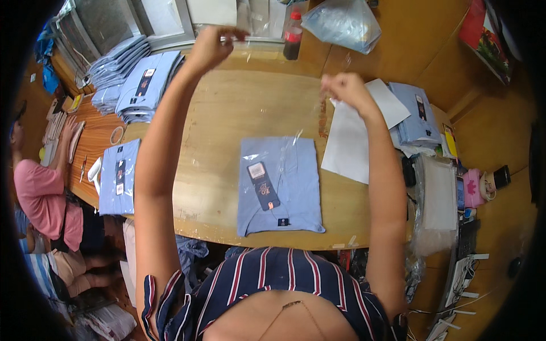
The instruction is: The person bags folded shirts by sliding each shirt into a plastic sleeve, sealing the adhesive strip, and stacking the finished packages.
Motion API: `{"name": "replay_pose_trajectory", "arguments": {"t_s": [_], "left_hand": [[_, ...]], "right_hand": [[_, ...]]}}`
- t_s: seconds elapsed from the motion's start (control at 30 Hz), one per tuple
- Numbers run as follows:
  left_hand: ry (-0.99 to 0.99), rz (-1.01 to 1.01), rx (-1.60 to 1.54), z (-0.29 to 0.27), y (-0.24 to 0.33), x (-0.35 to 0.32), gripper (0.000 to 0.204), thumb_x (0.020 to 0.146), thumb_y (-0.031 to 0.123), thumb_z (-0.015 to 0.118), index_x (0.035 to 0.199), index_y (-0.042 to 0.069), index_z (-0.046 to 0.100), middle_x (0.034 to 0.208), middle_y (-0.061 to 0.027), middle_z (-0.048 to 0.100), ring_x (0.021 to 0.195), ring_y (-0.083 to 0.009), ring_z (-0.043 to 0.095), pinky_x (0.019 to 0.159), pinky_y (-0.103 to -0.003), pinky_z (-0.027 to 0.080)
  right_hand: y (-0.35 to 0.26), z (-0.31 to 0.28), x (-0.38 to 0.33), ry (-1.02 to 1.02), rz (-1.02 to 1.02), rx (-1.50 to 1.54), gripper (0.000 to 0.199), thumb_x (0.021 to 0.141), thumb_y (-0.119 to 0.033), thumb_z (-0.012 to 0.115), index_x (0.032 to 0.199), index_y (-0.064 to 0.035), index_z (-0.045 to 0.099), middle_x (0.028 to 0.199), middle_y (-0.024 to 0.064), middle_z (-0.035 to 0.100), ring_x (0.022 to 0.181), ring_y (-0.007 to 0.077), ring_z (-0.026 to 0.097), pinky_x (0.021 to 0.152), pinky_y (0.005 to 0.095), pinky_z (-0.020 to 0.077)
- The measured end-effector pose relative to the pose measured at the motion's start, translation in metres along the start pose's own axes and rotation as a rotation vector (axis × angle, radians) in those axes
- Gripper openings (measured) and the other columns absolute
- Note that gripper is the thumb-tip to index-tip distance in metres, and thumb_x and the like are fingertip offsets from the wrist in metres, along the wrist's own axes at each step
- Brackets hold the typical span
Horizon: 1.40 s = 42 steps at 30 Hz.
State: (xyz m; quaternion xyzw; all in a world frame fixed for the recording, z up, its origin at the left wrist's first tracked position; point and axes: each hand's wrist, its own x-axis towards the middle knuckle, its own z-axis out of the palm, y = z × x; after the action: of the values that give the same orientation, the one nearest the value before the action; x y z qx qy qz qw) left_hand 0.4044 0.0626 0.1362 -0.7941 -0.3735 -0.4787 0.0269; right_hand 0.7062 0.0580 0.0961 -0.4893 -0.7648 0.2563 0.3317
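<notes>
A folded light blue shirt (298, 187) with a dark hang tag (263, 186) lies on the table in front of me. Shiny streaks of clear plastic show over its upper part. Both arms reach beyond the shirt. My left hand (211, 50) is raised near the window at the table's far side, its fingers curled and blurred at the tips. To the right, my right hand (348, 92) is closed in a pinch above white paper sheets (348, 142). Faint glints like clear film appear near both hands, but what the fingers hold is too faint to make out.
Stacked blue shirts (149, 85) stand far left; a bagged shirt (120, 177) lies nearer. More packed shirts (415, 116) sit right. A dark drink bottle (293, 37) and a plastic bag (344, 25) are at the back. A person in pink (42, 187) works at left.
</notes>
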Motion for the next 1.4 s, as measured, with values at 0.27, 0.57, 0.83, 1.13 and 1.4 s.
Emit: {"name": "replay_pose_trajectory", "arguments": {"t_s": [0.27,0.57,0.83,1.13,1.4], "left_hand": [[0.840,0.302,0.287,-0.010,0.079,-0.036,0.025,0.064,-0.008,0.055,0.085,0.002,0.049,0.080,-0.0099,0.051,0.070,-0.0160,0.048,0.061,-0.025,0.039],[0.301,-0.893,-0.260,0.128,-0.026,-0.211,0.009,0.067,-0.001,0.060,0.075,0.001,0.059,0.060,-0.0073,0.058,0.054,-0.0113,0.054,0.049,-0.025,0.041],[0.046,-1.103,-0.230,0.134,-0.040,-0.236,0.005,0.067,0.000,0.062,0.071,0.001,0.060,0.061,-0.0067,0.059,0.052,-0.0103,0.051,0.048,-0.024,0.040],[-0.017,-1.098,-0.518,0.113,-0.011,-0.267,0.010,0.066,-0.007,0.056,0.069,0.002,0.051,0.063,-0.0017,0.055,0.057,-0.0063,0.048,0.051,-0.019,0.037],[-0.135,-1.148,-0.689,0.089,0.021,-0.272,0.013,0.066,-0.009,0.054,0.070,0.003,0.050,0.070,-0.0012,0.054,0.064,-0.0067,0.048,0.058,-0.019,0.039]], "right_hand": [[-0.061,0.018,-0.016,1.241,-0.652,-0.042,0.013,0.073,0.002,0.055,0.079,-0.0044,0.064,0.078,0.0090,0.060,0.064,0.0207,0.057,0.059,0.0284,0.0453],[0.140,0.130,-0.056,0.251,0.157,0.287,0.016,0.073,0.007,0.049,0.080,0.0007,0.063,0.078,0.0077,0.062,0.064,0.0107,0.057,0.058,0.0223,0.0454],[0.169,0.136,-0.063,0.065,0.320,0.434,0.007,0.075,0.005,0.053,0.079,-0.0007,0.055,0.071,0.0083,0.060,0.059,0.0118,0.056,0.050,0.0227,0.0459],[0.149,0.131,-0.103,0.024,0.384,0.526,0.014,0.072,0.009,0.052,0.078,-0.0014,0.046,0.071,0.0062,0.056,0.062,0.0113,0.056,0.050,0.0231,0.0462],[0.151,0.129,-0.134,-0.003,0.347,0.533,0.016,0.067,0.012,0.049,0.068,-0.0034,0.045,0.064,0.0009,0.054,0.060,0.0055,0.051,0.055,0.0179,0.0421]]}}
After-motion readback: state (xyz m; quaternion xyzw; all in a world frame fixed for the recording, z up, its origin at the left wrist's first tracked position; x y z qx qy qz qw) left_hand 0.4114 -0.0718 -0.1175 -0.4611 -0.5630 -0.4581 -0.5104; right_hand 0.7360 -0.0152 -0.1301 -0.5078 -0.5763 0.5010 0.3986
